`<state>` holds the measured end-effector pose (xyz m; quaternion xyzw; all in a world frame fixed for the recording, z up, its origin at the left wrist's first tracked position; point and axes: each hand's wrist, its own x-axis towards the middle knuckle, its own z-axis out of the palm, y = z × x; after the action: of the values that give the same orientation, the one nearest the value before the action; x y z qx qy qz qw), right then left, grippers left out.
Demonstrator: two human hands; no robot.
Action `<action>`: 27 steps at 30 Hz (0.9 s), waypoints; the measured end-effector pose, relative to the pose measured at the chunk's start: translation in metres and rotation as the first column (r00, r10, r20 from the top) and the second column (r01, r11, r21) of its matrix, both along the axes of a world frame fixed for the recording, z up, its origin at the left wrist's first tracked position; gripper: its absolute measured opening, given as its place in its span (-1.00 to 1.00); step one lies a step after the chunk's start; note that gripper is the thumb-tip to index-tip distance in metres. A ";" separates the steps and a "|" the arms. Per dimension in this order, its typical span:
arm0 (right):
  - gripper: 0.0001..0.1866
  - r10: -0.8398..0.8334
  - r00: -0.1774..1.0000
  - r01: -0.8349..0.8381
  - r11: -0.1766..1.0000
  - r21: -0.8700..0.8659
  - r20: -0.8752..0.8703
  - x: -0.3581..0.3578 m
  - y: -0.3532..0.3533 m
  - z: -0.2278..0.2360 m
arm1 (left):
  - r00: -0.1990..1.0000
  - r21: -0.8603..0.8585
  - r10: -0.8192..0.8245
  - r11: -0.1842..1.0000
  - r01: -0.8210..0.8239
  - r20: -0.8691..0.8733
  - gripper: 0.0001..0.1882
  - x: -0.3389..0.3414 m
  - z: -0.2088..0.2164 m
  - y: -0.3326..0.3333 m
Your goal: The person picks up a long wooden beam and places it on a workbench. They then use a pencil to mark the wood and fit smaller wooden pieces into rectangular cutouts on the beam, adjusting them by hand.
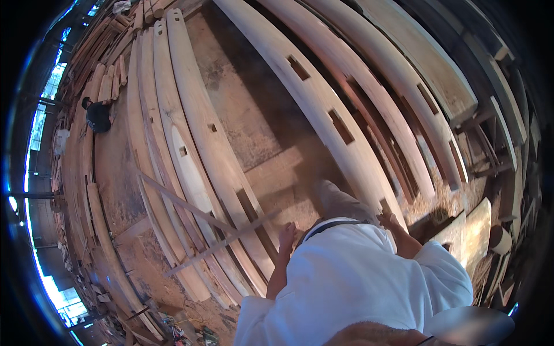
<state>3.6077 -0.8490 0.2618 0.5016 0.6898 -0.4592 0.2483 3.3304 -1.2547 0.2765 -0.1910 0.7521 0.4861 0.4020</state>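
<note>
Mortised beam point(323, 95): this long, pale timber runs away from you, its near end just ahead of your body and toward your right; rectangular slots are cut into its upper face.
Right hand point(391, 222): you have it at the near end of the mortised beam, close to the last slot, with the fingers bent; you cannot tell from this view whether they grip the wood, touch it or are just beside it.
Left hand point(287, 235): it hangs well to the left of the mortised beam's near end, near the tip of a thin strip; its fingers are partly hidden, so how far they are closed, and on what, you cannot tell.
Your leg point(345, 203): it stands just left of the mortised beam, in brownish trousers below your white shirt point(358, 271).
Pinkish beam point(369, 95): it lies next to the mortised beam on the right, with a dark gap between.
Thick slab point(430, 63): it rests farther right of the mortised beam, beyond another slotted timber point(398, 72).
Left-hand beam point(199, 98): it lies across the sawdusty floor point(231, 109) from the mortised beam and has slots of its own.
Thin strips point(222, 244): they cross one another over the timbers left of the mortised beam.
Co-worker point(99, 117): a person in a dark top bends low, far left of the mortised beam, beside stacked wood point(107, 83).
</note>
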 end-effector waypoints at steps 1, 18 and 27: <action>-0.52 -0.027 1.000 0.027 0.999 -0.023 0.012 -0.021 0.014 -0.003 | 1.000 -0.015 -0.029 0.999 0.029 0.003 -0.51 -0.019 0.005 0.010; -0.60 0.359 0.805 -0.249 0.927 0.279 -0.473 -0.618 0.145 0.104 | 0.910 -0.204 -0.384 0.914 0.350 -0.159 -0.52 -0.335 -0.062 0.093; -0.53 0.235 0.964 -0.205 0.954 0.220 -0.121 -0.772 0.188 0.011 | 0.992 -0.126 -0.128 0.984 0.128 0.005 -0.69 -0.677 -0.042 0.114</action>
<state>2.8357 -0.6614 0.2723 0.4096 0.8015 -0.3903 0.1937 2.6535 -1.1407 0.2343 -0.1666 0.7925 0.4111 0.4185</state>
